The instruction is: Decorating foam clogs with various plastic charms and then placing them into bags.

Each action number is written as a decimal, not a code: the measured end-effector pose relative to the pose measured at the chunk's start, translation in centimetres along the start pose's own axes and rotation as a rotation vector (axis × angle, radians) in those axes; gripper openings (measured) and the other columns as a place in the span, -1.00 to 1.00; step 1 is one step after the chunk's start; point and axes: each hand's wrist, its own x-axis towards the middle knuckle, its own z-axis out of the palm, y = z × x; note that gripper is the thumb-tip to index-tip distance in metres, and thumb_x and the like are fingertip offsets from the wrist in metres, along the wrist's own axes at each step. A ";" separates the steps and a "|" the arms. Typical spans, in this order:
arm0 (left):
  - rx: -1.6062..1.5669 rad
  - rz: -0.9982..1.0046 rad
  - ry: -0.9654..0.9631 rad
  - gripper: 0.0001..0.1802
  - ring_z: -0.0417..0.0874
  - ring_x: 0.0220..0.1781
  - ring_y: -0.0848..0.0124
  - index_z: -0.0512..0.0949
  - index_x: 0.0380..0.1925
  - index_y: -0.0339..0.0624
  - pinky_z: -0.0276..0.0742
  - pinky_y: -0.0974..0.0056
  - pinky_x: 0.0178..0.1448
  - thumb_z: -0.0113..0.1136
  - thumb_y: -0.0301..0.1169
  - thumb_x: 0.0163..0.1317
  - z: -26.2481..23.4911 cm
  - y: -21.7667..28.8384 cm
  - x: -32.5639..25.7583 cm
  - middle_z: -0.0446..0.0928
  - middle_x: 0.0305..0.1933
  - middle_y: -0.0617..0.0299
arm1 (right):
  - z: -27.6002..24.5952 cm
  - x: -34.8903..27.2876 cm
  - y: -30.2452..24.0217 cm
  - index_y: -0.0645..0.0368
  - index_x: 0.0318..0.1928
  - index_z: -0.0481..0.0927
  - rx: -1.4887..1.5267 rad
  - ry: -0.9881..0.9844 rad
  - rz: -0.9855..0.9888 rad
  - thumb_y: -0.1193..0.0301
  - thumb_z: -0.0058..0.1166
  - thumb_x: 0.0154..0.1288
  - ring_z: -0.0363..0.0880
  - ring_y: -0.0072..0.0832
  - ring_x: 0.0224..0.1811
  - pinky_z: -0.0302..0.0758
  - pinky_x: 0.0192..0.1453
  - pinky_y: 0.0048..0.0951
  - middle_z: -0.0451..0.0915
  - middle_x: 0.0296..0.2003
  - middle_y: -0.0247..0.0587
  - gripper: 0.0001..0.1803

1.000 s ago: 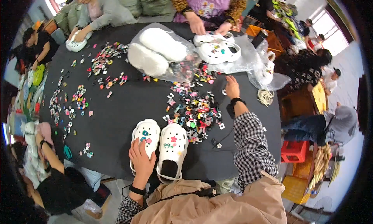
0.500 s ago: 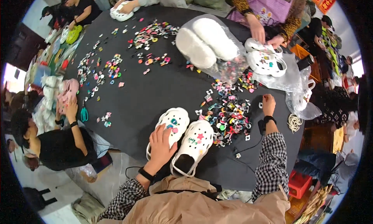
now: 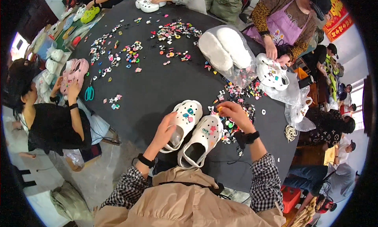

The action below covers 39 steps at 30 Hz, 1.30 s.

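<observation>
On the black round counter [image 3: 157, 97], the left hand [image 3: 167, 130] clasps a white foam clog [image 3: 183, 122]; right fingers [image 3: 222, 108] pinch a small charm, seemingly mid-decorating beside the second clog [image 3: 202, 138].

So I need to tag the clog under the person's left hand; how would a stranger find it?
On the round black table, look at its near edge. Two white clogs lie side by side; it is the left white clog, with the left hand on it.
</observation>
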 end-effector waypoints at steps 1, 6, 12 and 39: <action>-0.082 -0.057 0.066 -0.48 0.33 0.37 0.15 0.37 0.19 -0.27 0.23 0.16 0.39 0.10 -0.53 0.17 -0.2 -0.3 0.1 0.41 0.18 0.02 | 1.4 0.2 -0.6 0.33 -0.06 0.59 -0.051 -0.024 -0.013 0.44 -0.01 0.37 0.64 -0.57 -0.25 0.59 -0.09 -0.53 0.64 -0.24 -0.24 -0.75; 0.354 0.051 0.138 -0.52 0.49 0.20 0.12 0.41 0.12 -0.26 0.41 0.18 0.25 0.15 -0.58 0.14 0.2 1.1 -0.3 0.46 0.12 0.01 | 7.3 1.8 -1.1 0.32 -0.11 0.59 -0.180 -0.051 -0.107 0.44 0.07 0.32 0.65 -0.58 -0.33 0.57 -0.21 -0.54 0.65 -0.36 -0.25 -0.78; 0.575 0.097 0.142 -0.59 0.49 0.04 0.06 0.46 -0.08 -0.22 0.46 0.09 0.12 0.22 -0.56 -0.01 0.0 2.1 0.3 0.48 -0.03 0.07 | 10.5 4.3 -1.2 0.33 -0.26 0.56 -0.306 -0.106 -0.163 0.49 0.11 0.23 0.60 -0.54 -0.45 0.50 -0.34 -0.46 0.62 -0.45 -0.18 -0.86; 0.580 0.126 0.326 -0.58 0.45 -0.05 0.02 0.43 -0.23 -0.23 0.43 0.06 0.01 0.24 -0.61 -0.20 1.3 1.5 0.9 0.43 -0.16 0.05 | 13.5 7.9 0.9 0.23 -0.38 0.60 -0.626 -0.156 -0.278 0.46 0.12 0.06 0.63 -0.13 -0.33 0.52 -0.23 -0.22 0.65 -0.42 -0.03 -0.89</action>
